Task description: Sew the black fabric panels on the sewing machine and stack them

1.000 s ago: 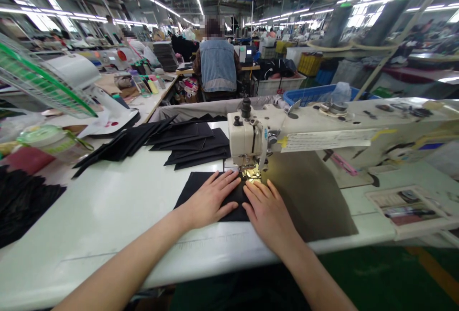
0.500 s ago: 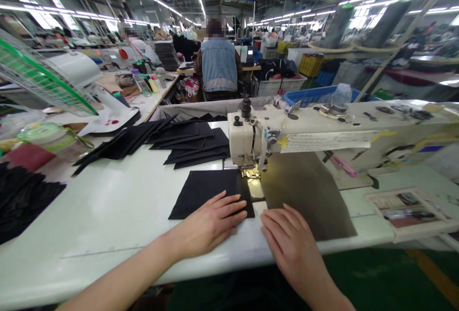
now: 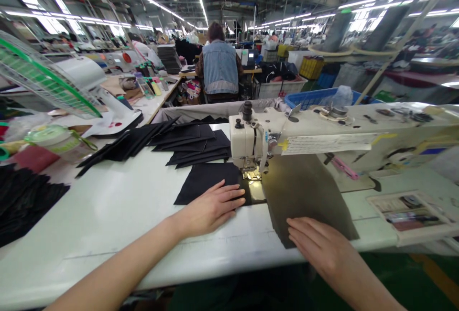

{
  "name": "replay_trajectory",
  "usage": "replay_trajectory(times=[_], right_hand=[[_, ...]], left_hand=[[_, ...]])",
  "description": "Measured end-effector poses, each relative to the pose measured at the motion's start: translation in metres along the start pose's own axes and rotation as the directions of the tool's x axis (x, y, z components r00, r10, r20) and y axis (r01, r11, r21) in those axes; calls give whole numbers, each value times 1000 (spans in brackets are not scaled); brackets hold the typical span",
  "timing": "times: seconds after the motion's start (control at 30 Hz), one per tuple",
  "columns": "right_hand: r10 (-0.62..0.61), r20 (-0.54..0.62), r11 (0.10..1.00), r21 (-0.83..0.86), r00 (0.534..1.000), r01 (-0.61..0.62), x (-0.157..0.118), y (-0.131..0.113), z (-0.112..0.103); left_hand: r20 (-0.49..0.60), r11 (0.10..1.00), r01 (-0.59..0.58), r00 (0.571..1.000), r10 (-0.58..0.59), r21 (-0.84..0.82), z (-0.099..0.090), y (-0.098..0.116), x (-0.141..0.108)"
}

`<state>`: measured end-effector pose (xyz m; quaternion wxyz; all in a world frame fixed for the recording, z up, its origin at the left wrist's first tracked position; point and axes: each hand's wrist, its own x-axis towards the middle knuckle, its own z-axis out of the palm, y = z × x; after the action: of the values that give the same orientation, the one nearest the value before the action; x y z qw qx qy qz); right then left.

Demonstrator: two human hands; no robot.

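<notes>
My left hand (image 3: pixel 213 207) lies flat, palm down, on a black fabric piece (image 3: pixel 201 181), whose right edge sits by the lit presser foot (image 3: pixel 252 176) of the sewing machine (image 3: pixel 322 127). The fingers are slightly apart. My right hand (image 3: pixel 315 239) rests with outstretched fingers on the near edge of a greyish-brown sheet or stack (image 3: pixel 308 191), right of the needle area. It grips nothing that I can see. Behind the black piece, folded black pieces (image 3: pixel 193 140) lie overlapping on the pale table (image 3: pixel 118 206).
A fan (image 3: pixel 86 81) and a lidded container (image 3: pixel 59 141) stand at the left, near gathered black fabric (image 3: pixel 25 201). A tray of small tools (image 3: pixel 416 213) sits at the right. Beyond the machine are a blue basket (image 3: pixel 311 97) and a seated person in a denim vest (image 3: pixel 219 67).
The black piece and my left hand have moved away from me, toward the machine. My right hand has shifted right onto the greyish-brown sheet, whose near left corner now reaches closer to the table edge.
</notes>
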<state>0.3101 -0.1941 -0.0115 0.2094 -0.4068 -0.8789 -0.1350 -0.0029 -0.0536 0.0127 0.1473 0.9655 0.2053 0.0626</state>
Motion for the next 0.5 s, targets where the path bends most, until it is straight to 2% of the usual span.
replay_trajectory(times=[0.2, 0.4, 0.5], right_hand=[[66, 25, 997, 29, 997, -67, 3, -6, -9], [-43, -35, 999, -7, 998, 43, 0, -4, -4], [-43, -56, 999, -21, 997, 42, 4, -6, -3]], left_hand=[[-28, 999, -34, 999, 34, 5, -2, -12, 7], [-7, 1000, 2, 1000, -2, 30, -5, -21, 14], [-15, 999, -6, 1000, 6, 35, -6, -26, 18]])
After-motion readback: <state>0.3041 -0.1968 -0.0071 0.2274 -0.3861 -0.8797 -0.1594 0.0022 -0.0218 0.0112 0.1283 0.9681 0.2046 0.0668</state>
